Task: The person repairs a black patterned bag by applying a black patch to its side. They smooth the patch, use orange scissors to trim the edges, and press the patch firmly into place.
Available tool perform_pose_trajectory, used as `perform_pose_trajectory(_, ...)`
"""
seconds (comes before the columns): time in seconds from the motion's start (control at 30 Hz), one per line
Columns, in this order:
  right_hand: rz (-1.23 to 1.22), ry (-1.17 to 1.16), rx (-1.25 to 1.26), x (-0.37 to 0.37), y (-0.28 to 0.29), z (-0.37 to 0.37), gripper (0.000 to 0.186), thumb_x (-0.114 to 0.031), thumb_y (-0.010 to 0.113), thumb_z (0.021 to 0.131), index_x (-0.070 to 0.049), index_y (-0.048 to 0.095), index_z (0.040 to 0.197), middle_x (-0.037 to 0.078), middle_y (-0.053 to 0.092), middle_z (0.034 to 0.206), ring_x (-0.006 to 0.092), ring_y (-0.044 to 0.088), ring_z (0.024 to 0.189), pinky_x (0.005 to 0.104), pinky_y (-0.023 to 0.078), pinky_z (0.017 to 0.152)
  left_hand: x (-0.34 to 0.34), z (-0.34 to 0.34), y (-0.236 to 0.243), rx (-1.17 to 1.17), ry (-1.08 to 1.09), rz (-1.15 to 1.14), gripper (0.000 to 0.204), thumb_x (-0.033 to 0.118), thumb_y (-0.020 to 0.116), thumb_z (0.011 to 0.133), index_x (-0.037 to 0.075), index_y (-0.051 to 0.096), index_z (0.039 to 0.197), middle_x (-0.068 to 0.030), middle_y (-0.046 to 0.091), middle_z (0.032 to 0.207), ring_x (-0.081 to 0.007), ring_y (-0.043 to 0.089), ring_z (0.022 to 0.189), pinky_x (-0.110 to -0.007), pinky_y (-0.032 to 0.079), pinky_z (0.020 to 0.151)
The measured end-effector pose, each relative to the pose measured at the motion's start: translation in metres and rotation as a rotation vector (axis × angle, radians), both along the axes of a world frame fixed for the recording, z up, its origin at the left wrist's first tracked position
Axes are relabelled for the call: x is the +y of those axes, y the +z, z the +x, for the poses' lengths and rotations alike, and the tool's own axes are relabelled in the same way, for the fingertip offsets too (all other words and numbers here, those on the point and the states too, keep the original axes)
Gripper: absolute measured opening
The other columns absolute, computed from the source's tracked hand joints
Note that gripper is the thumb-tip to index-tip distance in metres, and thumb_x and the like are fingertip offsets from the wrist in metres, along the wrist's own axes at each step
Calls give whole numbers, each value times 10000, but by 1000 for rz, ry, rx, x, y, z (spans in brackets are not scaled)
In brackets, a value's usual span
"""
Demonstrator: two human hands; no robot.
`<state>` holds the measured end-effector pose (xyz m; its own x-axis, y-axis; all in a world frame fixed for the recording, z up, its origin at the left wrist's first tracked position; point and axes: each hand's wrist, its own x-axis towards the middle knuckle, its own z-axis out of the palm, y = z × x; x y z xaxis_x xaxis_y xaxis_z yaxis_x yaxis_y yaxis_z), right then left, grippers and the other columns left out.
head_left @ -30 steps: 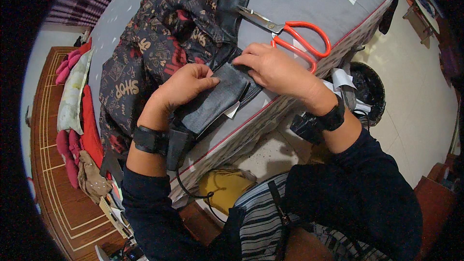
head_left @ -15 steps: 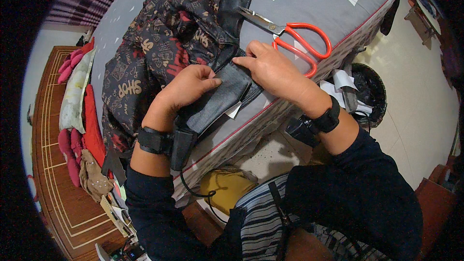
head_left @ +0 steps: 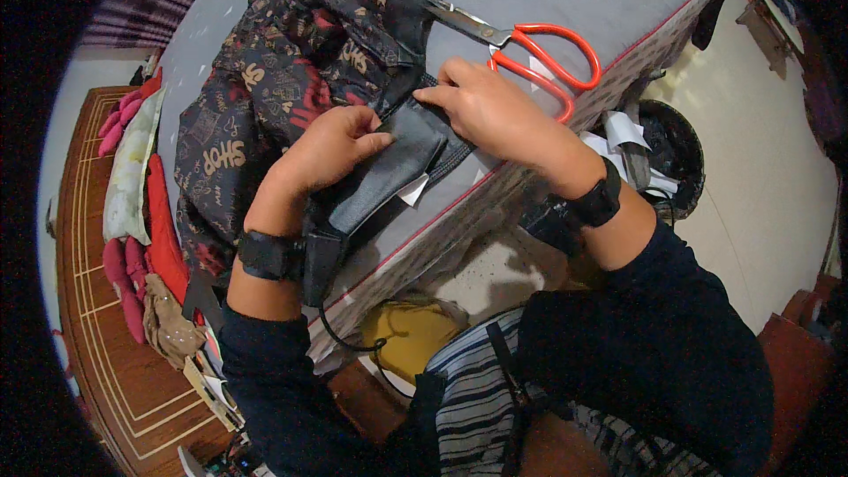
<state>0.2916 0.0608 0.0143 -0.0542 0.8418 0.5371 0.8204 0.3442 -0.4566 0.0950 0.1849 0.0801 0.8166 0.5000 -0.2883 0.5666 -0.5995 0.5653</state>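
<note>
A black leather jacket lies on the grey mattress (head_left: 565, 0), with its dark printed lining (head_left: 265, 79) turned outward. My left hand (head_left: 340, 146) pinches the edge of a smooth black leather panel (head_left: 380, 168) between thumb and fingers. At the panel's far right corner, my right hand (head_left: 486, 110) has its thumb and forefinger closed on the leather beside a ribbed band. A small white tag (head_left: 412, 190) sticks out from the panel's near edge. Just beyond my right hand rest large scissors (head_left: 497, 37) with red handles, blades slightly apart.
Right of the mattress, a black bin (head_left: 680, 159) on the pale floor holds paper scraps. A black strap (head_left: 711, 13) hangs over the mattress corner. At the left, a wooden board (head_left: 84, 212) stands near pink and red cloths. Something yellow (head_left: 402, 336) is below the mattress edge.
The whole view has shifted slightly, so the jacket and scissors appear a little further left and up. Both hands keep their hold on the leather.
</note>
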Motion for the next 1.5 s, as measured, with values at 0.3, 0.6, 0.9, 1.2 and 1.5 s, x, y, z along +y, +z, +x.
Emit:
perform_pose_trajectory(0.3,-5,-2,-37,-3,3,3,353,-9,592,747,-67,676,1085,133,572,947,309,581,870,382,481,764,-22,2,4,33,-67,401,259,218,675,828,35,571,980,-204,641,819,-386,628,802,-455,481,673)
perform_pose_trajectory(0.6,-19,-5,-57,-2,2,1,368,-4,595,742,-64,668,1098,140,571,952,318,578,877,383,479,772,-35,3,7,-68,-60,634,280,180,709,775,66,581,996,-159,632,906,-352,615,866,-430,487,722)
perform_pose_trajectory(0.9,30,-12,-59,-2,-1,3,356,-10,611,734,-68,674,1079,138,566,930,324,579,851,394,484,751,-87,-1,-10,-382,-181,707,293,90,743,689,94,640,963,-70,607,925,-280,570,893,-383,474,789)
perform_pose_trajectory(1.2,7,6,-42,-2,1,3,286,-78,597,766,-77,685,1038,173,553,908,344,582,892,433,490,780,-87,-1,-20,-338,-320,844,314,85,636,709,117,659,1021,-28,607,895,-222,577,824,-349,482,714)
perform_pose_trajectory(1.5,-7,-8,-51,0,0,2,253,-112,599,803,-97,689,1039,166,557,917,343,582,897,435,500,754,-88,-1,-20,-318,-339,886,325,110,615,698,126,673,1017,-10,599,899,-202,573,828,-334,474,702)
